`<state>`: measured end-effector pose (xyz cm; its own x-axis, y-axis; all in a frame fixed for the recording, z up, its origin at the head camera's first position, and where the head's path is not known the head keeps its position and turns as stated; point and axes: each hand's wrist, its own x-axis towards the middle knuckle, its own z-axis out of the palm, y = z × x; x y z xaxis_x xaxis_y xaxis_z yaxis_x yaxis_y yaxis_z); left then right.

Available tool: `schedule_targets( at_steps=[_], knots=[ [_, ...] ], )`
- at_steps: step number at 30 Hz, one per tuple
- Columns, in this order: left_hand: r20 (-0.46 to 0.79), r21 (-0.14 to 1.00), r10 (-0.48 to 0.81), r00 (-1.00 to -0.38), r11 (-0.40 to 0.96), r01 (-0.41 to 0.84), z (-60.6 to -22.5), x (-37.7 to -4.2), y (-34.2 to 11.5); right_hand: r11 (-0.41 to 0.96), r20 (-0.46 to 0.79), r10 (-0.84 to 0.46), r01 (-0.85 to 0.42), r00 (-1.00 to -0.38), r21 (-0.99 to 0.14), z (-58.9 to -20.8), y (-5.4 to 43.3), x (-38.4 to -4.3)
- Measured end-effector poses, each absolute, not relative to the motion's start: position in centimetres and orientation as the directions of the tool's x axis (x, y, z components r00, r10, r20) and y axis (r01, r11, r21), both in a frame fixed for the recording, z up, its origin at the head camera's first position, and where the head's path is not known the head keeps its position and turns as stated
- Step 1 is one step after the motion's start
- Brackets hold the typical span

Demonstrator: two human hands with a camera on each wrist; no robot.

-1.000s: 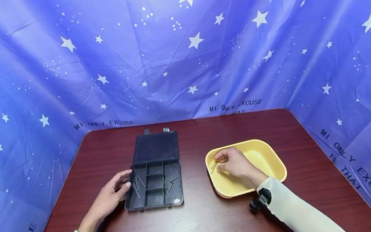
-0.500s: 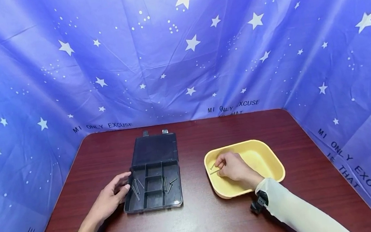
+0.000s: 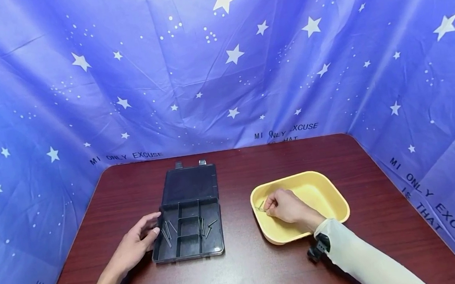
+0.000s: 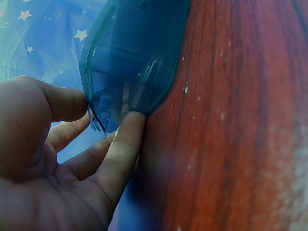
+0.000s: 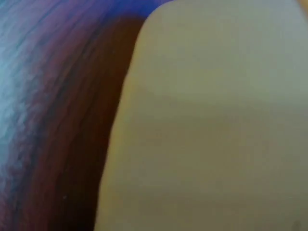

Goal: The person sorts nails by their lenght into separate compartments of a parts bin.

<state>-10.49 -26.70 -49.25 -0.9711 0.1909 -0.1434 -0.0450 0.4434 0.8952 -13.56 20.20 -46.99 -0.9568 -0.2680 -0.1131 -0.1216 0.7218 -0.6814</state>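
Note:
A black divided box (image 3: 190, 255) lies with its lid (image 3: 190, 183) folded back on the table's left half. Thin metal screws lie in its left compartment (image 3: 164, 251) and its right one (image 3: 211, 209). My left hand (image 3: 133, 247) rests against the box's left side; in the left wrist view the thumb touches the rim of the box (image 4: 134, 53) and a finger reaches its lower corner. Inside the yellow tub (image 3: 329, 196), my right hand (image 3: 288, 206) pinches a thin metal screw (image 3: 260, 209) near the left wall. Another screw (image 3: 262, 203) shows just behind it.
Both containers stand on a dark red wooden table (image 3: 242, 267), with a strip of tabletop between them. A blue star-patterned cloth (image 3: 193, 73) hangs behind and at the sides. The right wrist view is mostly filled by the tub's pale outer wall (image 5: 207, 120).
Inside the tub my right fingers have closed together at a screw and dipped slightly. The left hand keeps its place at the box. The head view has shifted slightly.

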Motion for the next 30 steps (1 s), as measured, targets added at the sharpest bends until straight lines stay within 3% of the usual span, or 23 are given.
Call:
schedule_targets(
  at_steps=[5,12,19,30],
  knots=[
    [-0.145,0.898,0.187,-0.972,0.436,-0.050,-49.3,-10.4,-26.7,0.652,-0.126,-0.268,-0.084,-0.955,-0.753,-46.9,20.2,-13.5],
    [-0.144,0.900,0.183,-0.972,0.432,-0.052,-49.3,-10.4,-26.8,0.478,-0.225,-0.233,0.090,-0.946,-0.874,-46.4,20.0,-13.2],
    [-0.134,0.900,0.195,-0.972,0.434,-0.037,-49.2,-10.5,-26.9,0.409,-0.139,-0.260,0.021,-0.956,-0.912,-44.2,19.8,-13.5],
    [-0.134,0.906,0.196,-0.971,0.421,-0.040,-49.3,-10.6,-26.9,0.079,-0.063,-0.210,0.047,-0.976,-0.996,-39.6,17.5,-13.8]
  ],
)
